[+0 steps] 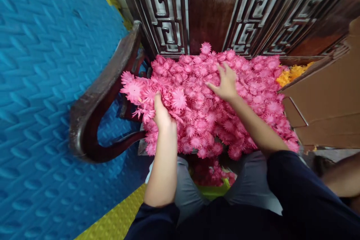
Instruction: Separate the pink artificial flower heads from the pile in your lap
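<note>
A thick heap of pink artificial flower heads covers the wooden bench seat in front of me. My left hand is closed around a bunch of pink flowers, lifted over the left part of the heap. The fingers under that bunch are hidden; only the thumb and the back of the hand show. Over the middle of the heap is my right hand, its fingers spread and nothing visible in its grasp. Whether its fingertips touch the flowers I cannot tell.
A carved dark wood backrest rises behind the heap, and a curved armrest stands at left. To the right are a cardboard box and orange flowers. More pink flowers lie in a green container between my knees. Another person's limb shows at far right.
</note>
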Tool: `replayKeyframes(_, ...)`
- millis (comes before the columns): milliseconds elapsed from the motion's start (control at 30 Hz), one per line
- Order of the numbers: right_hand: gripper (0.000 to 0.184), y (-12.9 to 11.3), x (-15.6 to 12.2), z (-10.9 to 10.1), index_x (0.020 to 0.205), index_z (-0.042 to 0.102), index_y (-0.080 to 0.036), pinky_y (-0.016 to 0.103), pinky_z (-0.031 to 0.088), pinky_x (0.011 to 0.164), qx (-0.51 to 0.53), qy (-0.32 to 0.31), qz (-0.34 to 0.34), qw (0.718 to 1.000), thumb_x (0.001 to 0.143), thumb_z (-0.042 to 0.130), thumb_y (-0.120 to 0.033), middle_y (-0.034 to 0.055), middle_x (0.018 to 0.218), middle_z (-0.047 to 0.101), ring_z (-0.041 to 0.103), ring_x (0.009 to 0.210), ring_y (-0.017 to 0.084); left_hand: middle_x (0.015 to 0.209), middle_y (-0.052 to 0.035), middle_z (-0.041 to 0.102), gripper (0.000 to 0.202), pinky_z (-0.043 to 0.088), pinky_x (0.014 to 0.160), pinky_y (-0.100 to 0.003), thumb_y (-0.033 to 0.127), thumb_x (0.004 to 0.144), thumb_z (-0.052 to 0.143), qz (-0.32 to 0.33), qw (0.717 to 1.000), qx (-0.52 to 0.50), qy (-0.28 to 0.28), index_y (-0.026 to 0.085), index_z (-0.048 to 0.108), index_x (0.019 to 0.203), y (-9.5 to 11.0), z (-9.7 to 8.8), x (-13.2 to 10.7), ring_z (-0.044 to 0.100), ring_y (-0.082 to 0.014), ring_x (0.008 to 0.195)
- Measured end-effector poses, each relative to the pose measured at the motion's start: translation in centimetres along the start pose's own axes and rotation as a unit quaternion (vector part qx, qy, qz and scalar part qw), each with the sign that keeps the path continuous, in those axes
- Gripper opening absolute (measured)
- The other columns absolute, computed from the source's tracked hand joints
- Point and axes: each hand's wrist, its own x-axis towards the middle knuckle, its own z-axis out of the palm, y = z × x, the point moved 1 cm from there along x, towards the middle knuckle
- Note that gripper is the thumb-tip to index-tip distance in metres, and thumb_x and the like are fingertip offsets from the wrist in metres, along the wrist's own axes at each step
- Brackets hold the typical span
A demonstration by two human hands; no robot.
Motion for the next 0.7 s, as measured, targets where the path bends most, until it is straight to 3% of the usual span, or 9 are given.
replayKeyframes(67, 0.087, -3.3, 2.2, 2.8, 0.143, 0.040, -0.019, 0.057, 0.008, 0.117, 0.003, -0.052, -0.052, 0.997, 0.075, 0.048, -0.074, 0.0159, 0.158, 0.021, 0.017, 0.146, 0.036, 0.128, -0.0049, 0.062, 0.049, 0.054, 0.094, -0.024, 0.035, 0.077, 0.063, 0.001, 0.999, -0.034, 0.006, 0.017, 0.060, 0.122, -0.1, -0.2, 0.3, 0.063, -0.0161, 0.114)
replayKeyframes(133, 0.093, -4.9, 4.3, 6.0, 0.145, 0.037, -0.018, 0.057, 0.002, 0.118, -0.013, -0.101, -0.055, 0.993, 0.072, 0.055, -0.073, 0.0171, 0.160, 0.013, 0.009, 0.148, 0.039, 0.122, -0.0048, 0.066, 0.044, 0.054, 0.094, -0.024, 0.034, 0.076, 0.063, -0.003, 0.999, -0.041, -0.005, 0.017, 0.063, 0.117, -0.2, -0.5, 0.8, 0.063, -0.0166, 0.112)
replayKeyframes(233, 0.117, -4.1, 6.3, 10.2, 0.152, 0.018, -0.017, 0.060, -0.002, 0.115, -0.070, -0.200, 0.023, 0.977, 0.061, 0.070, -0.067, 0.0216, 0.160, 0.003, 0.001, 0.147, 0.046, 0.112, -0.0034, 0.070, 0.035, 0.053, 0.093, -0.023, 0.034, 0.079, 0.060, -0.007, 0.999, -0.038, -0.029, 0.018, 0.067, 0.109, -0.2, -0.8, 1.4, 0.064, -0.0160, 0.111)
replayKeyframes(300, 0.114, -2.4, 6.5, 11.9, 0.153, 0.011, -0.016, 0.059, 0.005, 0.115, -0.079, -0.257, 0.096, 0.958, 0.066, 0.070, -0.061, 0.0231, 0.160, 0.004, 0.006, 0.147, 0.045, 0.109, -0.0032, 0.070, 0.031, 0.054, 0.092, -0.023, 0.033, 0.078, 0.060, -0.007, 0.999, -0.039, -0.038, 0.018, 0.068, 0.104, -0.2, -1.1, 1.7, 0.064, -0.0159, 0.109)
replayKeyframes(400, 0.095, -0.5, 5.8, 12.5, 0.149, 0.028, -0.017, 0.054, 0.018, 0.114, -0.071, -0.205, 0.093, 0.972, 0.071, 0.065, -0.058, 0.0202, 0.156, 0.026, 0.030, 0.140, 0.041, 0.110, -0.0040, 0.070, 0.032, 0.055, 0.090, -0.024, 0.035, 0.075, 0.063, -0.010, 0.999, -0.036, -0.035, 0.018, 0.068, 0.102, -0.2, -1.3, 1.6, 0.065, -0.0172, 0.108)
replayKeyframes(500, 0.077, 0.1, 5.3, 12.0, 0.137, 0.044, -0.014, 0.049, 0.032, 0.108, -0.079, -0.152, 0.068, 0.983, 0.072, 0.067, -0.047, 0.0194, 0.137, 0.052, 0.049, 0.124, 0.036, 0.115, -0.0045, 0.068, 0.037, 0.055, 0.090, -0.025, 0.038, 0.074, 0.065, -0.022, 0.999, -0.022, -0.028, 0.018, 0.067, 0.105, -0.3, -1.3, 1.5, 0.064, -0.0182, 0.110)
replayKeyframes(700, 0.048, 2.2, 4.8, 10.5, 0.127, 0.051, -0.011, 0.045, 0.047, 0.090, -0.044, -0.118, 0.121, 0.985, 0.081, 0.055, -0.024, 0.0189, 0.104, 0.069, 0.064, 0.100, 0.033, 0.121, -0.0020, 0.066, 0.036, 0.054, 0.091, -0.023, 0.035, 0.078, 0.060, -0.018, 0.998, -0.021, -0.050, 0.021, 0.065, 0.110, -0.3, -1.1, 1.6, 0.062, -0.0160, 0.114)
